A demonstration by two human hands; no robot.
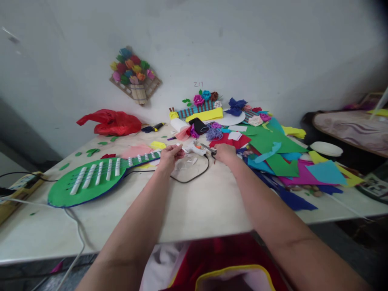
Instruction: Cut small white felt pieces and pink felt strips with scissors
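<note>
The pale, wide surface (194,210) fills most of the head view and runs from a grey wall down to the person's lap. On its right side lies a loose heap of coloured paper sheets (281,159), green, red, blue, pink and yellow, overlapping one another. On the left lies a flat green guitar-shaped cutout (91,182) with white strips glued across its body and neck, the neck pointing toward the hands. A crumpled red plastic bag (110,121) sits far back near the wall, well apart from the work. On the wall above hangs a stick basket of rolled paper flowers (133,74).

Both bare forearms reach forward to the middle of the surface. The left hand (170,157) has its fingers pinched closed on a small white strip (181,151), held just above the surface, between the cutout's neck and a white glue gun (195,149). The gun lies between the two hands, and its black cord (194,177) loops toward the person. The right hand (224,152) rests with fingers curled beside a pair of scissors (209,148); I cannot tell whether it grips them.
</note>
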